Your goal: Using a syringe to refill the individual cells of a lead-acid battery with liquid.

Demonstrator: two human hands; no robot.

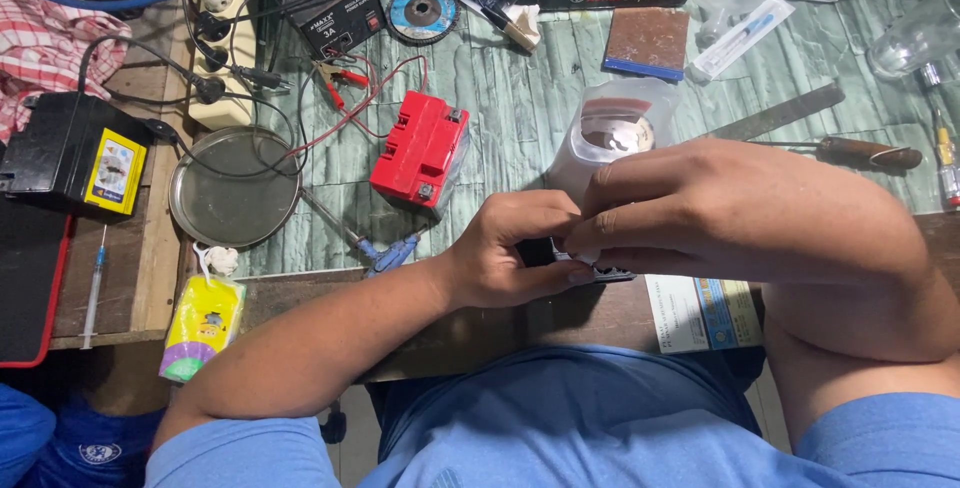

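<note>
I see the bench (600,98), green-topped, running across the far side. On it: a round metal lid (235,188) far left, a red battery (420,148) right of it. At the near edge, my right hand (740,213) and left hand (510,253) close together on a small black part (590,270). It is mostly hidden; possibly a battery case.

I log: red battery (421,149); black box, yellow label (75,153); green striped worktop (520,108); red-white checked cloth (45,43); blue shirt (570,418).
</note>
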